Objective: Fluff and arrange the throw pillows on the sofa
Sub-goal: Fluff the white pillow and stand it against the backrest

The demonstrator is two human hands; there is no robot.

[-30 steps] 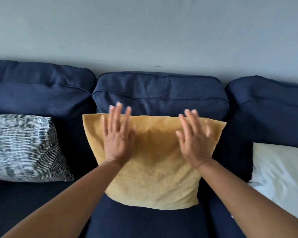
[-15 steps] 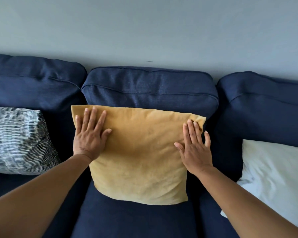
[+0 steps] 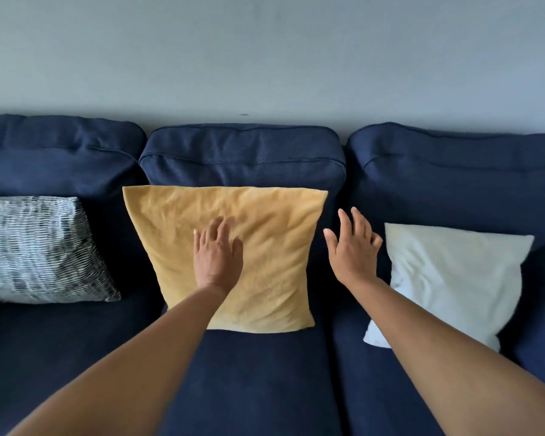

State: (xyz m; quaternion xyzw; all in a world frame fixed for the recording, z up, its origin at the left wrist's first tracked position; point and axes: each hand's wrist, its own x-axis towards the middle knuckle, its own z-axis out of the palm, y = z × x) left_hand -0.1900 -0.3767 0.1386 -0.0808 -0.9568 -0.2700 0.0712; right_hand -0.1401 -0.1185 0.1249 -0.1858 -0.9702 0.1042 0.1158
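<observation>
A mustard-yellow pillow (image 3: 265, 234) leans upright against the middle back cushion of the navy sofa (image 3: 243, 155). My left hand (image 3: 217, 253) lies flat on the pillow's centre, fingers slightly blurred. My right hand (image 3: 353, 243) hovers with fingers spread just off the pillow's right edge, between it and a white pillow (image 3: 453, 278) that leans on the right seat. A black-and-white patterned pillow (image 3: 35, 247) rests on the left seat.
A plain grey wall (image 3: 265, 58) rises behind the sofa. Navy seat cushions (image 3: 258, 379) stretch in front of the pillows, under my forearms.
My left hand moved from the yellow pillow's upper left corner to its centre. My right hand came off the pillow's right side and now hovers beside it.
</observation>
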